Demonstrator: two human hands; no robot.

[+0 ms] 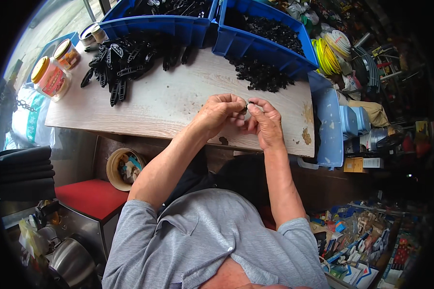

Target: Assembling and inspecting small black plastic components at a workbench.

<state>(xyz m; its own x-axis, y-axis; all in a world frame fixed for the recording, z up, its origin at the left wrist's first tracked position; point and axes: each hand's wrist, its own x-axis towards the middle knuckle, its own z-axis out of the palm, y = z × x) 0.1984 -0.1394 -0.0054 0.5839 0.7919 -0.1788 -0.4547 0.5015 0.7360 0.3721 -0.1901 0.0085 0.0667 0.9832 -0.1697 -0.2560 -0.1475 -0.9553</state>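
Over the front part of the pale wooden table (178,108), my two hands meet at the fingertips. A small black piece (246,109) is pinched between them, mostly covered by the fingers, so its exact shape cannot be made out. My left hand (220,111) is closed on its left side. From the right, my right hand (266,121) grips it with thumb and index finger. Beyond my right hand lies a heap of small black parts (263,74). Farther left is a pile of long, flat black pieces with pale markings (118,60).
Two blue bins, the left bin (154,29) and the right bin (255,48), hold more black parts at the back. Lidded jars (51,79) stand at the left edge. A round waste bin (115,168) and a red-topped cabinet (91,196) are below left; a blue crate (329,120) is right.
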